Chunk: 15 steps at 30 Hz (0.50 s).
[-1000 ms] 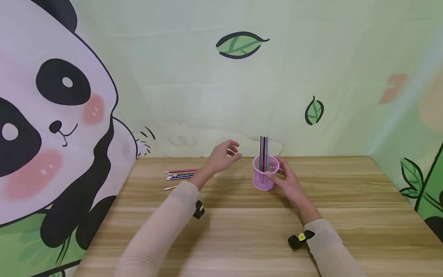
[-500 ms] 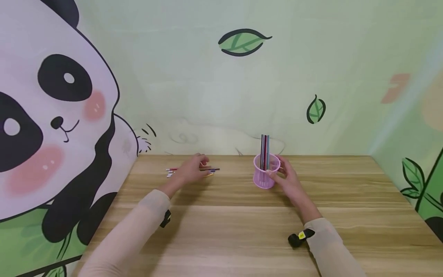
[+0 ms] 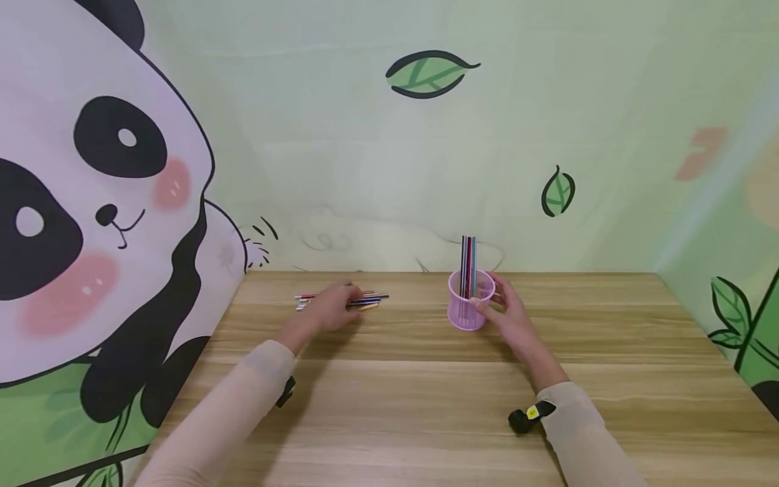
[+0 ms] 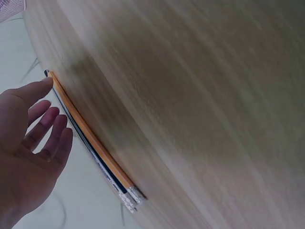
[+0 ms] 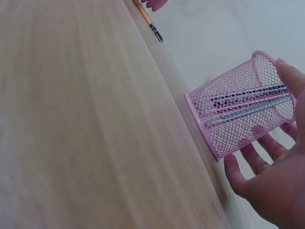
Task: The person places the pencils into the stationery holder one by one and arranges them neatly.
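A pink mesh pencil cup (image 3: 458, 316) stands upright on the table, with several dark, red and blue pencils (image 3: 468, 260) rising from it. My right hand (image 3: 513, 319) grips its right side, thumb near the rim and fingers round the mesh in the right wrist view. Over to the left, my left hand (image 3: 331, 307) is low over a bunch of loose pencils (image 3: 374, 299), covering their middles. In the left wrist view its fingers are relaxed and slightly bent, and the thumb tip overlaps the end of an orange pencil (image 4: 90, 136). Dark pencils lie alongside that one, erasers together.
The wooden table (image 3: 414, 406) meets a green wall (image 3: 341, 155) just behind the cup and pencils. A large panda (image 3: 115, 223) is printed on the left side. Each wrist carries a small black camera, the right camera (image 3: 522, 421) having a yellow mark.
My left hand has moved left and down from near the cup to the loose pencils, then settled lower over them. My right hand still holds the cup in place.
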Available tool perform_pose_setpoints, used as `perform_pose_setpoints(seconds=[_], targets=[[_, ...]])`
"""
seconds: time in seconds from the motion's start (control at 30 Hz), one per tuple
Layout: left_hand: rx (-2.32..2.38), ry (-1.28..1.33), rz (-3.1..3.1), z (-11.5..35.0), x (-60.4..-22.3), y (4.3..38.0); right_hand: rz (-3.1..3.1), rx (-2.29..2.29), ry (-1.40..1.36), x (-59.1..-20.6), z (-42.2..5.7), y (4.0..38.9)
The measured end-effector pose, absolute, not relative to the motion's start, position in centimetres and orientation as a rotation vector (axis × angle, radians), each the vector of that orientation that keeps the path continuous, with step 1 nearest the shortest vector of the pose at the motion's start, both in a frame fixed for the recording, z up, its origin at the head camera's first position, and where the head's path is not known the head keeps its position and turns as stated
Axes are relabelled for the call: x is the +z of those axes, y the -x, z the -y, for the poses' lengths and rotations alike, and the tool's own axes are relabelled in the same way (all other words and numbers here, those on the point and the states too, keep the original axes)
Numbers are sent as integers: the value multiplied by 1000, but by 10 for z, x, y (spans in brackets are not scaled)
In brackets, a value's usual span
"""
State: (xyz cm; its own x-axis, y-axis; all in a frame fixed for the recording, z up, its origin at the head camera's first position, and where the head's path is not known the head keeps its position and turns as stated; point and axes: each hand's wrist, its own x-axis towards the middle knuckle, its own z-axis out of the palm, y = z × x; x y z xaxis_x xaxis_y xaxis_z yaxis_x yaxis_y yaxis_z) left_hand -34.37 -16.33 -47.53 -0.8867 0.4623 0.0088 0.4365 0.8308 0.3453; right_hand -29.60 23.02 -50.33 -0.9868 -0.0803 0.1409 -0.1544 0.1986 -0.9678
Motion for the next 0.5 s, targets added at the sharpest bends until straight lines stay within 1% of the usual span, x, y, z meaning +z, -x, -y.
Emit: perform_pose_setpoints(seconds=[0.5], targets=[[487,-702,-2928,148,-488,347,2376,1955,-239,-500,-230,293]])
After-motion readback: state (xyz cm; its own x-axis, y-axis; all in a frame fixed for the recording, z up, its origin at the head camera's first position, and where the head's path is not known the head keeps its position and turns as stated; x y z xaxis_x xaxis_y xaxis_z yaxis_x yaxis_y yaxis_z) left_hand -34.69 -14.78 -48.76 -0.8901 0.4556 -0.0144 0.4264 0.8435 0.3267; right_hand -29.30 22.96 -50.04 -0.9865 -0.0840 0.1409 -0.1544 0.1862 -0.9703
